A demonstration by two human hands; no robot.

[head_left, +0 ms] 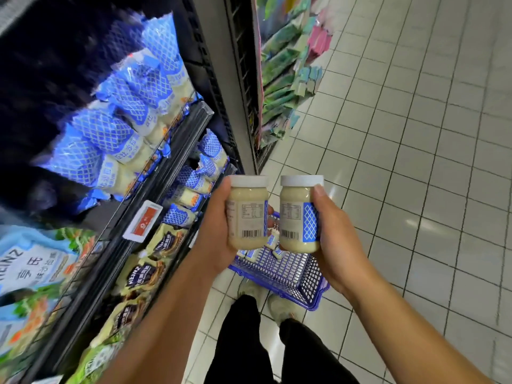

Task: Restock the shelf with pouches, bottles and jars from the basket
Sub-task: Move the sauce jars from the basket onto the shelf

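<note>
Each hand gripped a white-lidded glass jar of pale cream: left hand [214, 231] one jar [247, 214], right hand [336, 242] the other jar [300, 214], above the blue plastic basket [291, 273].

The blue plastic mesh basket [293, 273] is partly hidden behind the cream-filled glass jars with white lids [247, 214], whose label print is too small to read. At near left the light blue pouch [30, 261] is cut by the edge; the far blue-white pouches [110, 128] are blurred

Pale square floor tiles [415, 162] are running down the aisle, catching a soft glare. A farther rack [245, 79] is holding what may be green and pink packets [279, 65].
</note>
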